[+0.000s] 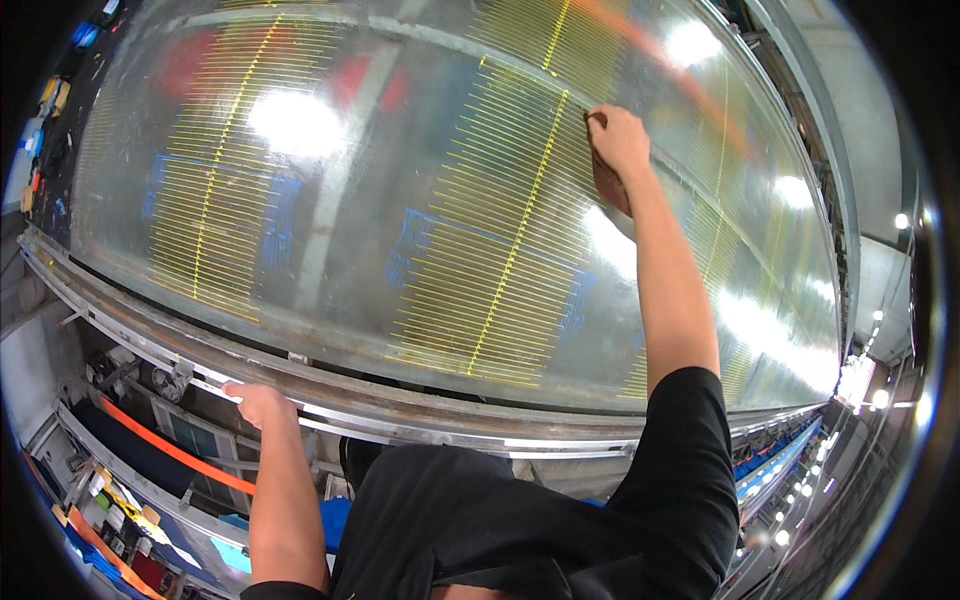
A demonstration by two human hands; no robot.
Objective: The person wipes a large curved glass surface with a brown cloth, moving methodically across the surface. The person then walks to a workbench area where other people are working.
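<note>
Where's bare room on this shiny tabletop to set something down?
The pale strip between the left yellow grid and middle yellow grid looks bare; so does the patch between the middle grid and right forearm. Farther up, the right hand holds a brown piece; mixed items crowd the lower left.

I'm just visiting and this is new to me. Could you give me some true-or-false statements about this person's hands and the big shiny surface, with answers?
1. The right hand holds a thin brown piece. True.
2. The shiny surface carries rows of yellow lines. True.
3. The left hand is on the yellow lines too. False: it is at the metal rail along the near side.
4. Every mark on the surface is yellow. False: there are blue marks as well.
5. The person's right sleeve is black. True.
</note>
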